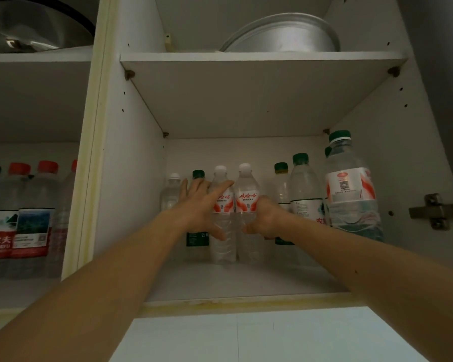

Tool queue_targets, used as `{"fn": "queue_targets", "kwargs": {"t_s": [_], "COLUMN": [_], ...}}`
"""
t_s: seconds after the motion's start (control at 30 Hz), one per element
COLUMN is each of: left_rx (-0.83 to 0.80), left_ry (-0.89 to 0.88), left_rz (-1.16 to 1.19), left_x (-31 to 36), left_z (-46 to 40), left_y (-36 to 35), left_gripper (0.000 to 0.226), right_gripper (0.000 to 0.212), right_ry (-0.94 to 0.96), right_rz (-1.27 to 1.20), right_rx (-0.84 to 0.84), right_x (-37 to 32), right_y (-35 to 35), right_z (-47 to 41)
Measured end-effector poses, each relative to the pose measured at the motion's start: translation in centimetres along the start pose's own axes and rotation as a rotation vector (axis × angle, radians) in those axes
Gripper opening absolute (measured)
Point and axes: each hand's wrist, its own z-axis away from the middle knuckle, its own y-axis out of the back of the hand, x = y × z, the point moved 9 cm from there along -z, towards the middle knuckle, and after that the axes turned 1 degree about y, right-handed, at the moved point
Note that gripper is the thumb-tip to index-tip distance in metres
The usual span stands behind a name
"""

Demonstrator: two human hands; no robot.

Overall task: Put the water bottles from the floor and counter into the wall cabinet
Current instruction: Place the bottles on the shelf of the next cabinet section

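Open wall cabinet [246,280], lower shelf, many bottles standing.
Left hand [202,205] splayed against one white-capped bottle [221,205]; right hand [264,218] closed round its twin [246,199] at 3 o'clock; floor, counter unseen.

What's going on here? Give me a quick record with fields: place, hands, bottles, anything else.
place: open wall cabinet, lower shelf
left hand: fingers spread against a white-capped bottle
right hand: closed on the second white-capped bottle
both bottles: upright, side by side on the shelf
neighbours: green-capped bottles to the right, one large
left compartment: red-capped bottles
upper shelf: metal basin
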Motion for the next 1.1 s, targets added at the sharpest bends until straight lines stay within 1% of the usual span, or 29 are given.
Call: {"fn": "queue_targets", "kwargs": {"t_s": [0.13,0.3,0.53,0.7,0.9,1.1], "left_rx": [-0.018,-0.02,-0.025,-0.023,0.02,0.024], "left_ry": [-0.015,-0.008,0.007,0.02,0.022,0.033], "left_rz": [-0.059,-0.089,-0.121,-0.173,-0.263,-0.283], "left_x": [0.0,0.0,0.4,0.6,0.9,0.9], "left_z": [-0.6,-1.1,-1.2,-1.1,-0.8,-0.8], "left_y": [-0.4,-1.1,-1.4,-1.5,-1.3,-1.4], "left_gripper": [0.137,0.137,0.136,0.135,0.134,0.135], "right_gripper": [0.062,0.067,0.066,0.071,0.065,0.066], "right_ry": [-0.077,-0.13,-0.132,-0.118,-0.096,-0.087], "right_rz": [0.038,0.068,0.065,0.037,0.022,-0.003], "right_rx": [-0.027,0.0,0.054,0.073,0.091,0.086], "right_x": [0.1,0.0,0.3,0.4,0.6,0.6], "right_y": [-0.2,-0.4,-0.8,-0.9,-0.8,-1.0], "right_z": [-0.4,-1.0,-1.4,-1.6,-1.6,-1.4]}}
